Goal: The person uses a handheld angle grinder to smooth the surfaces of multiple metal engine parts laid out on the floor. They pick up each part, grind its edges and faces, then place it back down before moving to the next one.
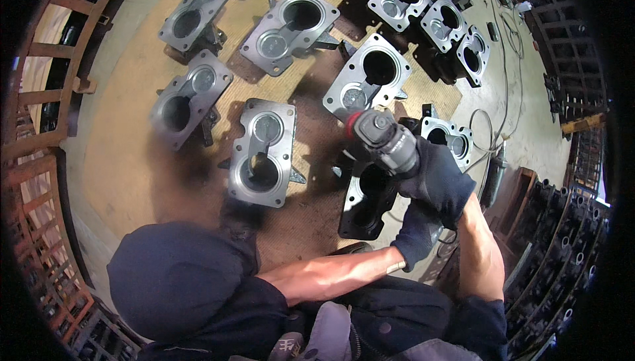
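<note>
Gripping the dark grinder [391, 141], the right hand [444, 179] has its gloved fingers closed around the tool's body. The left hand [417, 236] is just below it; how its fingers stand, I cannot tell. The grinder's head is at the near end of one metal casting [349, 75].

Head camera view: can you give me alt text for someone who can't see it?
A person's dark-gloved left hand and right hand hold a power tool, its head overlapping a pale metal casting with round recesses. Similar castings lie around it, several on a tan sheet. Metal racks stand at both sides.
</note>
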Motion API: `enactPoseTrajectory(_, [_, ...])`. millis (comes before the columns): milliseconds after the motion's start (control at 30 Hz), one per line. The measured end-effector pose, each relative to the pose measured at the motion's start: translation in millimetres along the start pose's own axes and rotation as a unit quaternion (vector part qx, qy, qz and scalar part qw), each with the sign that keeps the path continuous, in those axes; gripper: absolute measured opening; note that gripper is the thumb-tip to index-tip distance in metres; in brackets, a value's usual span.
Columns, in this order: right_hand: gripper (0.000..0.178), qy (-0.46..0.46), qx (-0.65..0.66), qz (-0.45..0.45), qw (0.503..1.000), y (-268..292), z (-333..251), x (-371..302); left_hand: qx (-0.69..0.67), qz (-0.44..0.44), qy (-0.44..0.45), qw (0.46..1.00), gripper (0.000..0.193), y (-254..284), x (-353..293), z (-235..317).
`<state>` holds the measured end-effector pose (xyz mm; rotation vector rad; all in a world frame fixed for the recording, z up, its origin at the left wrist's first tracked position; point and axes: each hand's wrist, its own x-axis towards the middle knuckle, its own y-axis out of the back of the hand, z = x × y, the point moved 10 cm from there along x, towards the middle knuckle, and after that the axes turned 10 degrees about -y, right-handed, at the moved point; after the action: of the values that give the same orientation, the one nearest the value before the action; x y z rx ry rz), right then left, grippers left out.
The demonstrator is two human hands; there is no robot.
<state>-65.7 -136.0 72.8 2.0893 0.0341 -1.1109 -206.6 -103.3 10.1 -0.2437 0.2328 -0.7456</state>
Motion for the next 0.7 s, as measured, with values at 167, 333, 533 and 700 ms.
enactPoseTrajectory(167, [0.061, -0.026, 0.015, 0.016, 0.999, 8, 21, -3, -0.007, -0.042, 0.085, 0.995, 0.038, 0, 6, 6])
enactPoseTrajectory(333, [0.052, 0.049, 0.046, 0.056, 0.996, 27, -40, 38, 0.072, 0.016, -0.056, 0.996, 0.042, 47, 45, -30])
enactPoseTrajectory(533, [0.044, 0.029, 0.068, 0.123, 0.99, 87, -17, 88, -0.103, -0.054, 0.025, 0.993, 0.038, 45, 139, 10])
enactPoseTrajectory(700, [0.044, 0.07, 0.106, 0.109, 0.986, 92, -7, 84, -0.203, -0.036, 0.032, 0.978, 0.04, 19, 140, -4])
